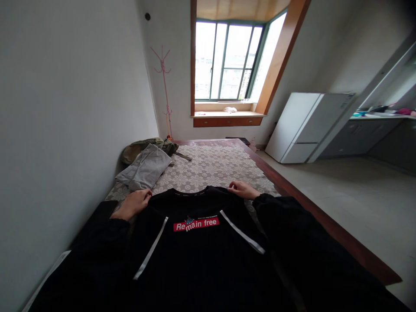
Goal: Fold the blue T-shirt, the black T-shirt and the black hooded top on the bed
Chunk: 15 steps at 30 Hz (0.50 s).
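A black T-shirt (195, 260) is spread out in front of me, neckline away from me, with a red "Remain free" print across the chest and a white stripe running down each side. My left hand (134, 203) pinches its left shoulder, fingers closed on the cloth. At the opposite shoulder, my right hand (243, 190) grips the fabric in the same way. The lower part of the shirt blends into the dark at the bottom of the view and its hem cannot be made out.
Under the shirt lies a patterned cloth (208, 167) on a reddish-brown wooden surface (312, 216). Folded grey clothing (146, 167) and a camouflage bag (159, 145) rest at the far left by the wall. Beyond stand a pink coat rack (165, 86) and a white fridge (305, 123).
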{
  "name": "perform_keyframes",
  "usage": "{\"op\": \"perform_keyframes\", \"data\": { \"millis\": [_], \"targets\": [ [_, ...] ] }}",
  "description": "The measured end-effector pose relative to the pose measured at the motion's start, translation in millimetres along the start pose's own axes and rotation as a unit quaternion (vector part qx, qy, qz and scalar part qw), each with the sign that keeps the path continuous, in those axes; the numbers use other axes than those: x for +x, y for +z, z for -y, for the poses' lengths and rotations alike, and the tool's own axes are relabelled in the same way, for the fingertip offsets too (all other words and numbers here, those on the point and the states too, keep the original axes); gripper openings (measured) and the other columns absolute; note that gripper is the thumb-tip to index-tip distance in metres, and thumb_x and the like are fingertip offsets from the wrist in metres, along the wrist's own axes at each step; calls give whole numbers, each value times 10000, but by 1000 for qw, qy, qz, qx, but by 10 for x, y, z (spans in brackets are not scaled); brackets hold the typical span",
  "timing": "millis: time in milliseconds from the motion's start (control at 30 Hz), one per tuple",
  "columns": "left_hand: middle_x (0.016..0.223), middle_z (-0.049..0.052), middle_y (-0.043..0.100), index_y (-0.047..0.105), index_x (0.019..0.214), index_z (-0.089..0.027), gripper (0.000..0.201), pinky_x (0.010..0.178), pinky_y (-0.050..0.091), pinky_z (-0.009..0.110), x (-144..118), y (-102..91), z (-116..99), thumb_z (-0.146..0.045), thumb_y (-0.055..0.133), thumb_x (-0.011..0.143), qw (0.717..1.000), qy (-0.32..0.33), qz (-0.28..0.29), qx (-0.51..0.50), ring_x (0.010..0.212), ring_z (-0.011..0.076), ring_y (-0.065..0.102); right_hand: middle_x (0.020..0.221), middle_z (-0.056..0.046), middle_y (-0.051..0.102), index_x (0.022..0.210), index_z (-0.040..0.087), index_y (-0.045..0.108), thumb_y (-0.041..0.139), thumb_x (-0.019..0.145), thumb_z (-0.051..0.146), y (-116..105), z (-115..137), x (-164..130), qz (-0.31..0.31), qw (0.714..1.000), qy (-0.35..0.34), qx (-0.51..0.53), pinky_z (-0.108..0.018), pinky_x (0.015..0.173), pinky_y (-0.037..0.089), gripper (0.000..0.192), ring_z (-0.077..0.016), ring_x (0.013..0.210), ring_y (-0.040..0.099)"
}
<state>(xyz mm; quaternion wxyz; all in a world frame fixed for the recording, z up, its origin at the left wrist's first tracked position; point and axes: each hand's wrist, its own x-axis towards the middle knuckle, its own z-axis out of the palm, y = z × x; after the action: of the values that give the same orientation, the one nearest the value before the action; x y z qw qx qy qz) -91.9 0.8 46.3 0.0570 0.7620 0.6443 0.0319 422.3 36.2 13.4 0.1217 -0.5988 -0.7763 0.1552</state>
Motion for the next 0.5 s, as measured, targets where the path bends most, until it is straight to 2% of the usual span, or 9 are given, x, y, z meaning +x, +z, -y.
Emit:
{"op": "perform_keyframes", "data": {
  "millis": [67, 167, 233, 367, 500],
  "targets": [
    [1107, 100, 742, 699, 1048, -222, 236, 829, 479, 312, 74, -21, -71, -251, 476, 974, 1000, 1, 5, 13, 1003, 240, 698, 825, -38, 706, 896, 223, 656, 631, 900, 399, 41, 67, 42, -5, 1000, -3, -7, -269, 706, 445, 178, -184, 783, 635],
    [1151, 104, 721, 689, 1067, -212, 198, 869, 473, 310, 98, -11, -166, -246, 524, 962, 1000, 2, -4, 15, 1050, 236, 680, 897, -54, 705, 844, 223, 621, 597, 912, 340, 132, 139, 37, -25, 999, -17, -14, -277, 753, 432, 138, -199, 865, 634],
    [1162, 103, 709, 677, 1063, -207, 183, 859, 474, 312, 57, 18, -198, -289, 546, 965, 1000, -2, -23, 18, 1068, 242, 668, 920, -59, 701, 875, 224, 602, 528, 947, 318, 188, 148, 10, -49, 999, -22, -9, -288, 764, 428, 139, -204, 874, 632],
    [1098, 99, 710, 646, 967, -203, 195, 798, 471, 321, -50, 67, -210, -352, 521, 988, 997, -11, -65, 30, 1060, 263, 665, 835, -40, 693, 972, 227, 574, 441, 993, 316, 229, 109, -17, -92, 995, -6, 29, -296, 722, 419, 161, -210, 790, 638],
    [1017, 99, 738, 609, 1091, -203, 263, 720, 451, 320, -43, 95, -249, -365, 408, 1040, 994, -64, -83, 25, 946, 262, 705, 903, -46, 728, 1082, 236, 589, 468, 1000, 318, 189, 109, -17, -100, 995, 13, 5, -292, 713, 404, 168, -222, 824, 664]
  ]
}}
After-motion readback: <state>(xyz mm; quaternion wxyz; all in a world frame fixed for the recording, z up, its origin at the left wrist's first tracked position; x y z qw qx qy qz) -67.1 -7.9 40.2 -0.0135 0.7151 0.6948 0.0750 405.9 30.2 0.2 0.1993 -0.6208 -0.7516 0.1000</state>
